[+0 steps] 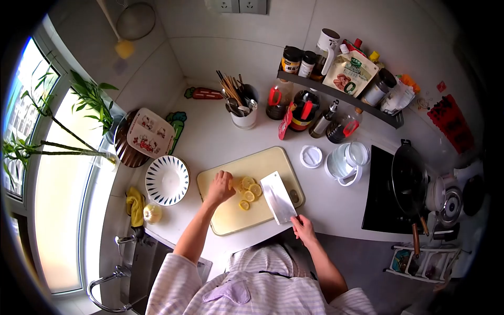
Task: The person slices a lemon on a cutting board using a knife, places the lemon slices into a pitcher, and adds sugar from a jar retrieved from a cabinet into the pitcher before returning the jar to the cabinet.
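My right hand (303, 229) grips the handle of a cleaver (278, 199), whose broad blade lies over the right part of a pale yellow cutting board (226, 223). Several lemon slices (255, 189) lie loosely grouped on the board, left of the blade and apart from it. Just left of the slices, my left hand (221, 187) is closed above the board with its fingers curled down. A bit of yellow shows by its fingertips, but what they hold is mostly hidden.
Left of the board stand a patterned bowl (152, 178) and a wrapped round item (152, 213) near the sink (152, 270). Behind are a utensil holder (244, 119) and sauce bottles (304, 109). A glass pitcher (344, 164), its lid (311, 156) and a wok (408, 178) on the cooktop (375, 210) stand right.
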The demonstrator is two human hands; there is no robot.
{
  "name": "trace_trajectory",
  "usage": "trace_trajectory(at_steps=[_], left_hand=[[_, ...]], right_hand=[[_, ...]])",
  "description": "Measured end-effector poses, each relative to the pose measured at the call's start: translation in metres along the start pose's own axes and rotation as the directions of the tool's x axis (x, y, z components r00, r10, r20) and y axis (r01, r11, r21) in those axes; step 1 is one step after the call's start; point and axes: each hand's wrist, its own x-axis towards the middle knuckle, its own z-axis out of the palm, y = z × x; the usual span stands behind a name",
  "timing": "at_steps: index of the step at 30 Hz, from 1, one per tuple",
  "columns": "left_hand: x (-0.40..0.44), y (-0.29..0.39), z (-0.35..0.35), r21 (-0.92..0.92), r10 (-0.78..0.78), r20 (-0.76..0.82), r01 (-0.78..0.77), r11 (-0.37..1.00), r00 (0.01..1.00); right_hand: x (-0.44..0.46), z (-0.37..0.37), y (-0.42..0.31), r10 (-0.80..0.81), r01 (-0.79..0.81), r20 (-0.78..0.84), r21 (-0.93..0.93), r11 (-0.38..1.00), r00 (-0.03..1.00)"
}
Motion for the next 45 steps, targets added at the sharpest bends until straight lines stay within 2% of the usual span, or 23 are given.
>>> trace_trajectory(at_steps=[2,3,4,6,7,11,13,16,17,18,20,21,24,30,31,36,40,42,45], left_hand=[[-0.013,-0.007,0.018,-0.38,0.035,-0.08,-0.063,0.923,0.996],[-0.019,-0.001,0.021,-0.478,0.05,-0.106,-0.095,0.873,0.993],[-0.022,0.005,0.024,-0.479,0.049,-0.103,-0.093,0.873,0.993],[-0.03,0.012,0.026,-0.714,-0.099,-0.039,0.041,0.699,0.994],[-0.034,0.013,0.025,-0.775,-0.184,0.023,0.133,0.618,0.983],[-0.047,0.016,0.025,-0.81,-0.265,0.06,0.202,0.55,0.962],[-0.048,0.028,0.03,-0.585,-0.121,-0.195,-0.016,0.811,0.973],[-0.045,0.049,0.043,-0.551,-0.11,-0.168,-0.001,0.835,0.98],[-0.044,0.053,0.05,-0.476,-0.093,-0.218,-0.023,0.879,0.972],[-0.044,0.056,0.055,-0.479,-0.096,-0.215,-0.02,0.878,0.972],[-0.044,0.061,0.063,-0.489,-0.183,-0.303,0.013,0.872,0.935],[-0.044,0.063,0.064,-0.457,-0.173,-0.345,-0.004,0.889,0.923],[-0.043,0.068,0.063,-0.531,-0.255,-0.343,0.037,0.846,0.904],[-0.033,0.095,0.059,-0.617,-0.35,-0.405,0.031,0.786,0.845],[-0.027,0.107,0.054,-0.615,-0.322,-0.42,-0.005,0.788,0.848],[0.017,0.195,0.025,-0.603,-0.147,-0.454,-0.182,0.777,0.879],[0.066,0.29,0.025,-0.679,0.007,-0.478,-0.375,0.631,0.878],[0.087,0.342,0.024,-0.636,0.113,-0.507,-0.459,0.62,0.854],[0.122,0.409,0.041,-0.653,0.18,-0.541,-0.545,0.526,0.822]], right_hand=[[0.001,0.005,0.001,0.032,-0.032,-0.001,0.0,0.999,0.999],[0.0,0.007,0.001,0.035,-0.035,-0.002,0.002,0.999,0.999],[0.0,0.01,0.001,0.028,-0.028,-0.001,0.015,0.999,1.0],[0.002,0.016,0.002,0.024,-0.024,0.004,0.026,0.999,1.0],[0.004,0.018,0.002,0.035,-0.036,0.008,0.038,0.999,0.999],[0.013,0.026,0.004,0.048,-0.049,0.009,0.033,0.998,0.999],[0.017,0.031,0.007,0.048,-0.048,0.001,0.029,0.998,0.999],[0.016,0.042,0.008,0.049,-0.049,0.002,0.021,0.999,0.999],[0.016,0.047,0.007,0.045,-0.046,0.01,0.019,0.999,0.999],[0.016,0.055,0.006,0.053,-0.053,0.017,-0.008,0.999,0.998],[0.013,0.071,0.004,0.047,-0.043,0.06,-0.068,0.997,0.997],[0.015,0.079,0.008,0.014,-0.006,0.07,-0.106,0.994,0.997],[0.014,0.099,0.014,0.019,-0.019,0.098,-0.006,1.0,0.995],[-0.011,0.093,-0.016,0.007,-0.004,0.071,-0.049,0.999,0.997],[-0.014,0.088,-0.018,-0.071,0.072,0.041,-0.018,0.997,0.997],[-0.032,0.036,-0.051,-0.15,0.165,-0.141,0.104,0.981,0.979],[-0.051,-0.029,-0.093,-0.272,0.305,-0.326,0.053,0.951,0.905],[-0.054,-0.068,-0.105,-0.274,0.311,-0.419,0.022,0.95,0.866],[-0.058,-0.12,-0.135,-0.285,0.325,-0.5,-0.008,0.946,0.818]])
